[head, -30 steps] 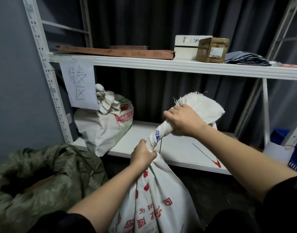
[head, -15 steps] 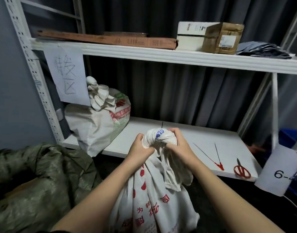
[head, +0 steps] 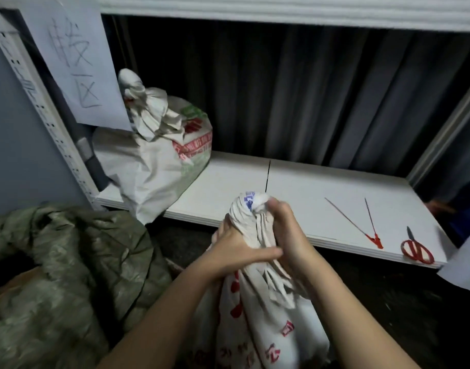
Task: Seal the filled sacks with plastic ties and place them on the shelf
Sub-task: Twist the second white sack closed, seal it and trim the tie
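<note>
**Twisted neck held in both hands, tie not yet on**

The white woven plastic sack with red printed characters (head: 258, 323) stands on the floor in front of the low white shelf board (head: 303, 198), its mouth gathered into a twisted, folded-over neck; the left hand (head: 236, 251) wraps the neck from the left with fingers curled tight around it, and the right hand (head: 287, 235) clamps the folded top from the right, thumb pressed against the bunched cloth; neither hand has anything else in it

The woven fabric looks soft and creased yet somewhat slick, so the twist will likely spring loose if released; the bulging body suggests real weight, so lifting probably wants one hand on the neck and one beneath; what fills it cannot be seen

Two thin red plastic ties (head: 361, 227) lie on the board to the right, well apart from the hands, beside red-handled scissors (head: 416, 250); a second white sack, already closed at the top (head: 154, 161), sits at the shelf's left end; a crumpled olive-green bag (head: 68, 275) lies open on the floor at left, its contents too dark to tell
</note>
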### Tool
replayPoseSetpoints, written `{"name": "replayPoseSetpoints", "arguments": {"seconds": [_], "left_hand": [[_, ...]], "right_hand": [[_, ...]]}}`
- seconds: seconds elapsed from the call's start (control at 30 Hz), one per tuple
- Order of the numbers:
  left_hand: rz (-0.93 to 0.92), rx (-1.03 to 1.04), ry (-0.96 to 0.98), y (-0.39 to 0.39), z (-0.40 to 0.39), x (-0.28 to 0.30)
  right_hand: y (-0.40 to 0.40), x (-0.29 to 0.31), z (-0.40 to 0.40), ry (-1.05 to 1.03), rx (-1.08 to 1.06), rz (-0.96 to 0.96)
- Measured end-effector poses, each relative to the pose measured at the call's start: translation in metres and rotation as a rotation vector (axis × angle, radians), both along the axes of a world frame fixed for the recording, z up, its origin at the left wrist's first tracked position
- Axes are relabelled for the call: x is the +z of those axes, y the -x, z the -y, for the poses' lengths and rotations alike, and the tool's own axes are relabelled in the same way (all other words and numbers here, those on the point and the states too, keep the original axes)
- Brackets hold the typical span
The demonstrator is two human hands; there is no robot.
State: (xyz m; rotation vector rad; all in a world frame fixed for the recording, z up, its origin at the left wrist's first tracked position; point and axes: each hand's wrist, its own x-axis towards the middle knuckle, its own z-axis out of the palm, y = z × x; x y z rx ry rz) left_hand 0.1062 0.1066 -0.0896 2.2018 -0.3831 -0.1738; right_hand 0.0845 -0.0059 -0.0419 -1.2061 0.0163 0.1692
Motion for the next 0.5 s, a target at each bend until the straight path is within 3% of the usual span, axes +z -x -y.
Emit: {"name": "replayPoseSetpoints", "arguments": {"seconds": [0.1,0.17,0.27,0.37,0.47,0.5], "left_hand": [[-0.142,-0.016,0.432,-0.005,-0.003,0.008],[-0.222,0.018,0.607,-0.003,0.002,0.012],[-0.233,0.274,0.807,-0.004,0.012,0.011],[-0.283,0.461,0.966,-0.009,0.017,0.012],[-0.341,0.455,1.034,-0.01,0.01,0.015],[-0.362,0.426,1.016,-0.008,0.008,0.018]], "right_hand": [[-0.007,-0.006,0.002,-0.079,0.11,-0.032],[-0.01,-0.011,0.001,-0.117,0.129,-0.036],[-0.011,-0.017,-0.006,-0.073,0.067,0.007],[-0.003,-0.024,-0.01,0.314,0.053,0.092],[0.005,-0.029,0.0,0.918,0.106,0.247],[0.008,-0.03,0.006,1.035,0.099,0.286]]}}
